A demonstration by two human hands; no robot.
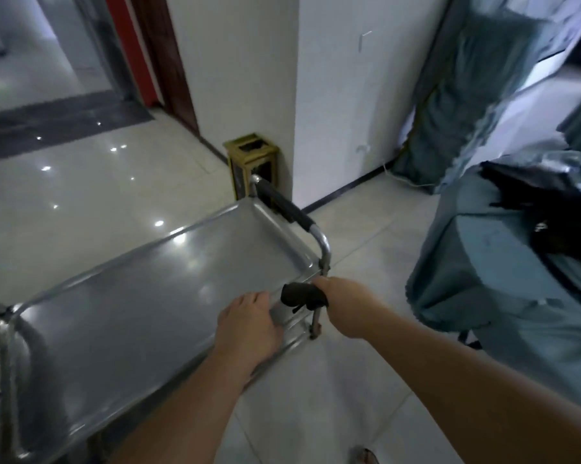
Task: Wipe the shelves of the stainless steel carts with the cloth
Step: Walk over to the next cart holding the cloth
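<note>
A stainless steel cart stands in front of me, its bare top shelf shining. A black-padded push handle rises at its far right end. My left hand grips the near rim of the top shelf, fingers curled over the edge. My right hand is at the cart's near right corner post, closed around a dark bunched cloth that sticks out to the left of the fist. A lower shelf edge shows just under the rim near that corner.
A small gold bin stands against the white wall corner behind the cart. Teal-covered furniture with black items on it crowds the right side. Glossy tile floor spreads to the left toward a doorway.
</note>
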